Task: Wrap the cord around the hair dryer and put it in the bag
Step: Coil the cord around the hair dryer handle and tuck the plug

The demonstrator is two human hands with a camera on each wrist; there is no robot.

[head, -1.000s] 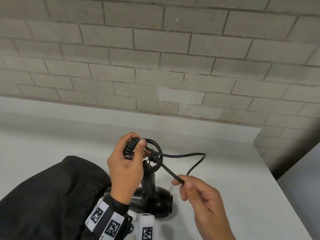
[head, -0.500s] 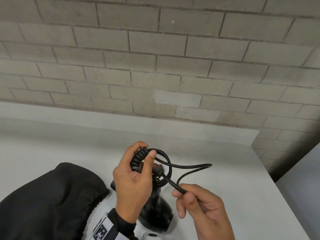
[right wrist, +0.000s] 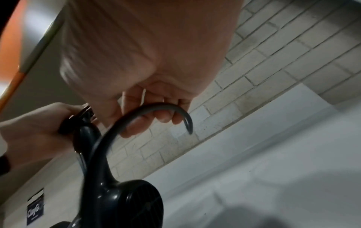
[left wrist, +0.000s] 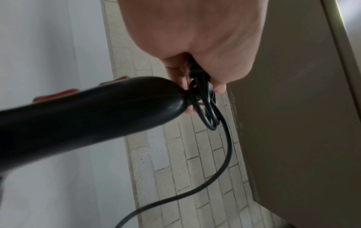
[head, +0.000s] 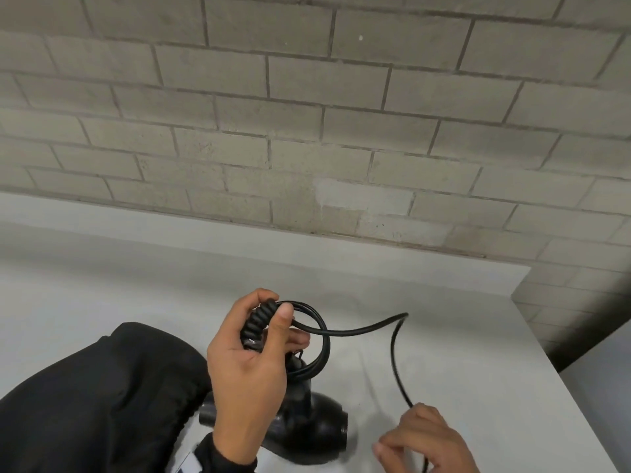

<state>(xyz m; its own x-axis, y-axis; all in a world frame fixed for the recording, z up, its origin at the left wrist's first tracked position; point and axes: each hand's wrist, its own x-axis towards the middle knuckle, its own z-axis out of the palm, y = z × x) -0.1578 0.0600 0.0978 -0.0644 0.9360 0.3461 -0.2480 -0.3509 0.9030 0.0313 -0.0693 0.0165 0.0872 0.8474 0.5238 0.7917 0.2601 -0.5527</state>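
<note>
A black hair dryer point(head: 307, 425) stands on the white table with its handle up. My left hand point(head: 252, 367) grips the coiled loops of black cord point(head: 321, 343) at the handle's top, thumb pressed on the ribbed sleeve. In the left wrist view the handle point(left wrist: 87, 111) runs across the frame and the cord loops point(left wrist: 207, 111) hang from my fingers. A free stretch of cord point(head: 396, 363) arcs right and down to my right hand point(head: 423, 442), which holds it in curled fingers near the front edge. The right wrist view shows the cord point(right wrist: 156, 108) passing under those fingers point(right wrist: 164, 117).
A black drawstring bag point(head: 95, 404) lies at the left, touching the dryer's nozzle end. A grey brick wall point(head: 307, 131) rises behind the table point(head: 461, 353). The table's right edge drops off beside my right hand.
My right hand has slid down and right along the cord, away from the left hand, so a longer free stretch now arcs between them. The left hand keeps its grip on the loops.
</note>
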